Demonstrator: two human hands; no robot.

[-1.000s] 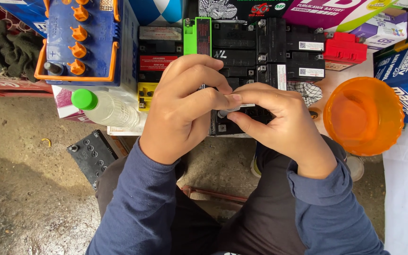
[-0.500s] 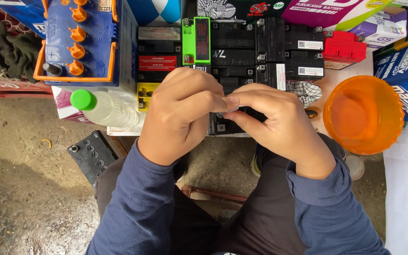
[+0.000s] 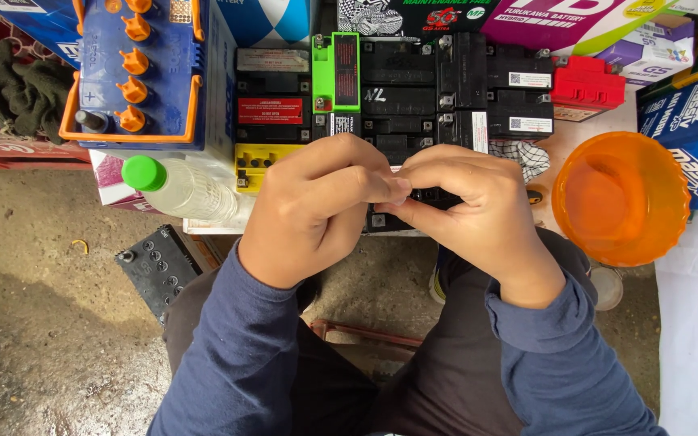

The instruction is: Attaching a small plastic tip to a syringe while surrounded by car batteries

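Your left hand (image 3: 317,214) and right hand (image 3: 466,214) meet fingertip to fingertip directly above a small black battery (image 3: 401,211) at the near edge of the bench, in front of the rows of other black batteries (image 3: 446,89). Left fingers (image 3: 341,182) are curled and pressed together, thumb and forefinger closing toward the right hand; right fingers (image 3: 446,173) are likewise bunched, tips pinched against the left ones. Whatever sits in that pinch is hidden by the knuckles, so you cannot tell what it is, only that it must be small. Judged step: fine work on a small part at the top of that battery, both hands committed, neither free. The next move would call for a steady pinch and a short, controlled descent to the battery top, wrists kept low. Watch the surroundings: the orange bowl (image 3: 620,198) lies just beside your right wrist, and the green-capped clear bottle (image 3: 175,187) lies near your left forearm. The blue battery with orange caps (image 3: 143,73) stands well apart at upper left.
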